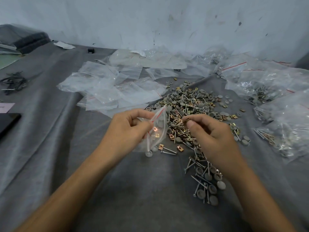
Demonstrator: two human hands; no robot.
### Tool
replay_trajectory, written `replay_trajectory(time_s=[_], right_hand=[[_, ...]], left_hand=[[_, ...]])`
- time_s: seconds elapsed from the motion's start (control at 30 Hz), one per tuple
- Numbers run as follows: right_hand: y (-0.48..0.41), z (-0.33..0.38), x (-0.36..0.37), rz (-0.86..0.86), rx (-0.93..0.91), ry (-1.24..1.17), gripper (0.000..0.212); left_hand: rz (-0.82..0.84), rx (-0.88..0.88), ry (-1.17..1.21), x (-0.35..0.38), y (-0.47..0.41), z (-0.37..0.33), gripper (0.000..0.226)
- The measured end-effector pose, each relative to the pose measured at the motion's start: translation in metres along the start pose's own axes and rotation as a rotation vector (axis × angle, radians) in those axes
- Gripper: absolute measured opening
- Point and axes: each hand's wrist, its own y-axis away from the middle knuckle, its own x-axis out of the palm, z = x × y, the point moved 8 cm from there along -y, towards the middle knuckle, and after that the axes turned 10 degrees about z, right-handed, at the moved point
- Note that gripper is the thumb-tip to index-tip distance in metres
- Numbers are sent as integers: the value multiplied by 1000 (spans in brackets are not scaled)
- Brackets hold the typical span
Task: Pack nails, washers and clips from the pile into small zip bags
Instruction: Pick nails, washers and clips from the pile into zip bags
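Pinching the zip bag (158, 131) near its mouth, the left grip (127, 129) is holding the opening toward the right grip (212, 133), which is pinching a small metal piece (186, 119) just beside it, probably keeping the drop short; the pile (189, 101) is lying just beyond both grips.

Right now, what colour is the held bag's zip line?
Red, along the bag mouth; head view shows it.
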Motion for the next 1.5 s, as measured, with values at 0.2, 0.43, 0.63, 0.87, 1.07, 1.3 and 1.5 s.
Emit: replay_trajectory(time_s=[0.2,0.43,0.63,0.87,1.07,1.3,1.5], right_hand=[[0,13,8,39,-53,-270,21],[1,17,31,145,-42,-283,23],[2,17,35,152,-61,-194,21],[4,19,37,162,-85,-190,23],[4,20,34,93,-91,-147,16],[3,19,35,63,-87,-111,14],[-1,9,21,7,-43,-102,22]], left_hand=[[88,34,-127,22,2,7,15],[104,29,-70,21,-2,9,17],[104,34,-82,18,-2,8,18],[104,39,-68,16,-1,6,15],[92,34,-61,16,-1,4,14],[55,7,-25,10,-2,1,19],[-12,-32,129,-16,-5,2,21]])
